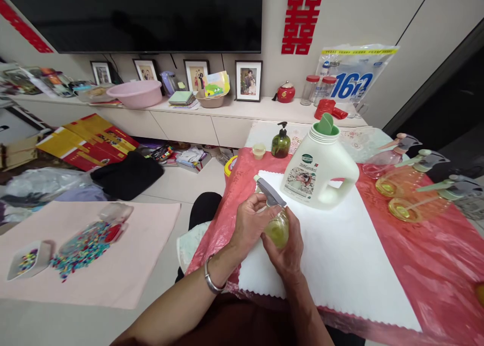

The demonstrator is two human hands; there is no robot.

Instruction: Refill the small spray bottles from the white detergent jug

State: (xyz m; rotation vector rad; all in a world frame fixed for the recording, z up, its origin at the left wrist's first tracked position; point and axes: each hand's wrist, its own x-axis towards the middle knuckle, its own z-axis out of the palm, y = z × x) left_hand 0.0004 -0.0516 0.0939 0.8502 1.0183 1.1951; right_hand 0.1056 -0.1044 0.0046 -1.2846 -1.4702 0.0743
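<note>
Centrally, item one: a small spray bottle (277, 225) with a greenish-yellow clear body and a grey trigger head, held over the near left corner of a white cloth (340, 255). The left hand (250, 224) sits at the bottle's 9 o'clock, fingers curled round the neck just under the trigger head, thumb and fingertips pressed to it. The right hand (286, 250) cups the body from 5 o'clock, fingers wrapped close together round the lower half. A metal bracelet (210, 280) circles the left wrist.

Item two: a large white detergent jug (319, 169) with a green cap, upright on the cloth at the bottle's 1 o'clock, near but apart from the hands.

Item three: a red table cover (434, 265) beneath the cloth.

Item four: three spray bottles (412, 189) lying at 3 o'clock of the jug, one pink, two orange-tinted with yellow bases, grey trigger heads pointing right.

Item five: a dark green pump bottle (281, 143) at the jug's 10 o'clock, with a small pale cup (258, 151) just beside it to the left.

Item six: on the floor at the hands' 9 o'clock, a pink mat (124, 265) bearing scattered coloured beads (79, 250) and clear plastic boxes.
</note>
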